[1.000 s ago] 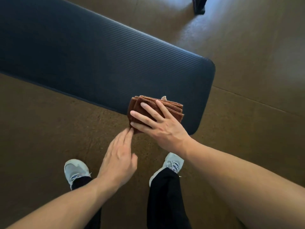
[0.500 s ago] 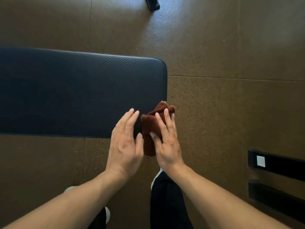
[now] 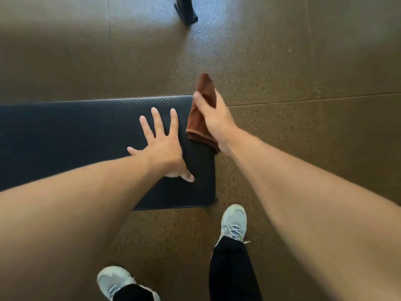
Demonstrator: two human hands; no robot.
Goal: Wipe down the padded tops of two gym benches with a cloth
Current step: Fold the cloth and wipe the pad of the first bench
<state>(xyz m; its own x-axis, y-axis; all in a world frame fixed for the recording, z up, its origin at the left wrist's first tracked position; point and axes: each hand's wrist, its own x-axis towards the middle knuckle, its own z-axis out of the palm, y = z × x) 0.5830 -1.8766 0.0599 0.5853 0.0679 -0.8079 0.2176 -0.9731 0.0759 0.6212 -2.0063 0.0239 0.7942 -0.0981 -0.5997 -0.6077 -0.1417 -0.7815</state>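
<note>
head view, looking down: a dark padded bench top (image 3: 86, 135), ribbed in texture, is seen running in from the left and ending near the middle of the frame. the left hand (image 3: 161, 148) is laid on the pad near its right end, its grip open, fingers spread, nothing held. the right hand (image 3: 213, 120) is seen at the pad's far right corner, its grip closed around a folded rust-brown cloth (image 3: 200, 118). the cloth is pinched upright rather than laid flat; its upper end sticks up above the thumb and its lower end hangs toward the pad's end. whether the cloth touches the padding cannot be told. a speckled brown floor (image 3: 303, 159) surrounds the bench. two pale shoes (image 3: 234, 222) and dark trouser legs are seen below. a dark object (image 3: 186, 9), only partly in frame, stands on the floor at the top edge. only one bench is shown.

risks, as judged: with the cloth bunched and held at the very edge, little fabric may be pressed to the pad, so a pass could leave strips unwiped. the cloth could be dropped to the floor off the pad's end if the pinch is loosened. the left hand, resting on the surface, may block the wiping path or leave fresh marks on it.
</note>
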